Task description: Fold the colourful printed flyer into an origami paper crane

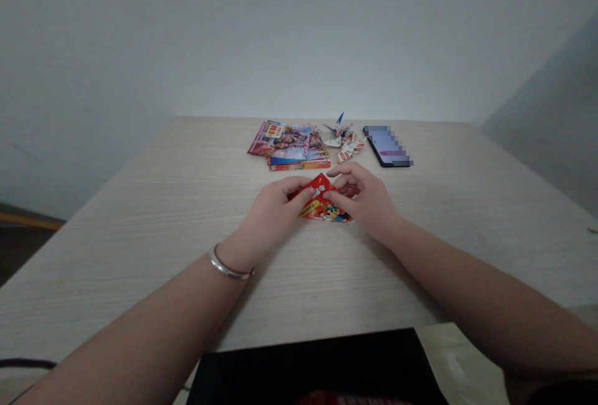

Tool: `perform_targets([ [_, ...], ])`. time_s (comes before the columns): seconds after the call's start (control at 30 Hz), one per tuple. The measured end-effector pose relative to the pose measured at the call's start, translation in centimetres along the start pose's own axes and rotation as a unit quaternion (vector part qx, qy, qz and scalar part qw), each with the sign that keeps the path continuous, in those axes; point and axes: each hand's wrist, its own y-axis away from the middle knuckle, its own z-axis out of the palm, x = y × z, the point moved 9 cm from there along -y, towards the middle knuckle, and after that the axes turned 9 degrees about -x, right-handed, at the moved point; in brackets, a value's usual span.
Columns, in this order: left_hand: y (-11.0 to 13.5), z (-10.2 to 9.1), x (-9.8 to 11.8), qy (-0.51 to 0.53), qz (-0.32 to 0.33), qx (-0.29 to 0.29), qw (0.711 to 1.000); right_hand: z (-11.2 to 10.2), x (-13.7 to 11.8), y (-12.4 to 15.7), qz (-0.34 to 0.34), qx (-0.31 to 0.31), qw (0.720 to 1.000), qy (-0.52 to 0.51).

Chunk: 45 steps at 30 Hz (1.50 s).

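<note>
A folded piece of red printed paper (326, 204), roughly triangular with its point away from me, is held between my two hands over the table. My left hand (283, 204) pinches its left edge, thumb on top and fingers behind. On its right side, my right hand (362, 199) presses a thumb on the paper, with curled fingers behind and the index finger raised near the tip. Beyond the hands lies a stack of colourful printed flyers (294, 143). To the right of the stack sit folded paper shapes (346, 139) made from similar printed paper.
A phone (387, 146) with its screen lit lies at the back right of the pale wood-grain table (154, 205). The wall (299, 37) meets the table's far edge. A black object (317, 361) is at the near edge, and a dark cable (28, 363) at lower left.
</note>
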Motion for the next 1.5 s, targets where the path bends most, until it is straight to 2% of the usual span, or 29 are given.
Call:
perform_targets([
  [0.13,0.2,-0.5,0.3,0.055,0.025,0.044,0.997,-0.3,-0.7,0.1,-0.008,0.014,1.0,0.006],
  [0.27,0.4,-0.2,0.0,0.147,0.037,0.048,0.987,-0.4,-0.8,0.2,0.001,0.026,1.0,0.004],
  [0.5,0.7,-0.9,0.6,0.109,0.078,0.093,0.987,-0.3,-0.8,0.3,0.016,0.038,0.999,-0.03],
  [0.7,0.9,-1.2,0.4,0.111,0.066,0.111,0.985,-0.2,-1.3,0.4,0.01,0.034,0.999,-0.016],
  [0.97,0.8,-1.1,0.0,0.127,0.051,0.111,0.984,-0.2,-1.6,0.7,-0.001,0.04,0.999,0.026],
  [1.37,1.0,-1.1,0.3,0.125,0.06,0.115,0.984,0.0,-1.3,0.4,-0.004,0.035,0.999,0.015],
  [1.5,0.9,-1.0,-0.3,0.122,0.04,0.115,0.985,0.4,-1.0,0.4,0.003,0.022,1.0,-0.001],
])
